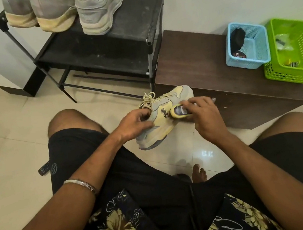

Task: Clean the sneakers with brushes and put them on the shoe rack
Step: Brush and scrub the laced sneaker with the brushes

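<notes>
A grey and pale yellow sneaker (167,113) is held in the air above the floor between my knees. My left hand (136,123) grips it at the collar, with fingers tucked inside the opening. My right hand (202,116) holds a yellow brush (179,111) against the sneaker's side near the toe. Three more grey sneakers (96,10) stand on the top shelf of the black shoe rack (136,30) against the wall ahead.
A low brown bench (198,65) stands right of the rack, carrying a blue basket (247,45) and a green basket (295,51) with small items. A dark object (43,169) lies on the tiled floor by my left thigh. My bare foot (198,173) rests below.
</notes>
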